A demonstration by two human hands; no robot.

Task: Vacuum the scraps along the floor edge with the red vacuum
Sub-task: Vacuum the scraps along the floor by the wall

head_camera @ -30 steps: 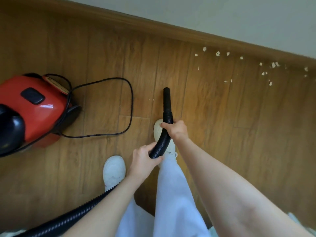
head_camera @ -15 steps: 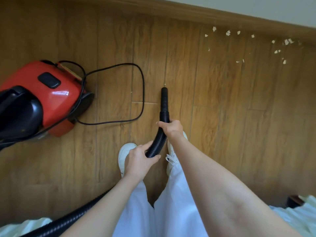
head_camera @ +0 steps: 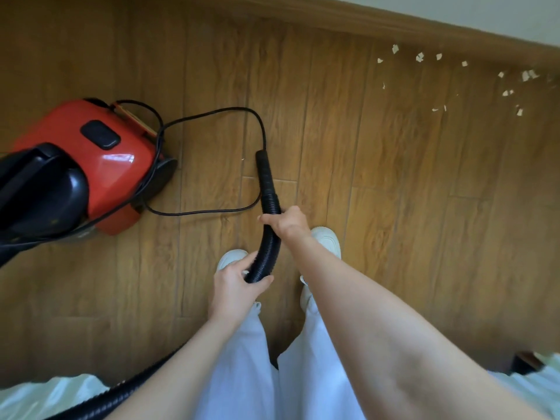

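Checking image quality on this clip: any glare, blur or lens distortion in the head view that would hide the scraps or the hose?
Head view: soft even daylight, no hard shadows; one small glare patch on the red vacuum; wide-angle bending bows the baseboard; edges and trouser legs are smeared; scraps small but distinct; hose sharp, both hands gripping it.

Your frame is evenly lit by soft daylight, brightest toward the upper right where the wall [head_camera: 515, 13] washes out pale, dimmer and browner in the upper left and lower left corners of the floor [head_camera: 394, 207]. You get one small glare patch on the red vacuum [head_camera: 100, 153] shell, and only faint soft shadows under it. Wide-angle bending curves the baseboard [head_camera: 394, 22], and your edges go soft: the forearms and the white fabric [head_camera: 45, 395] at the bottom blur.
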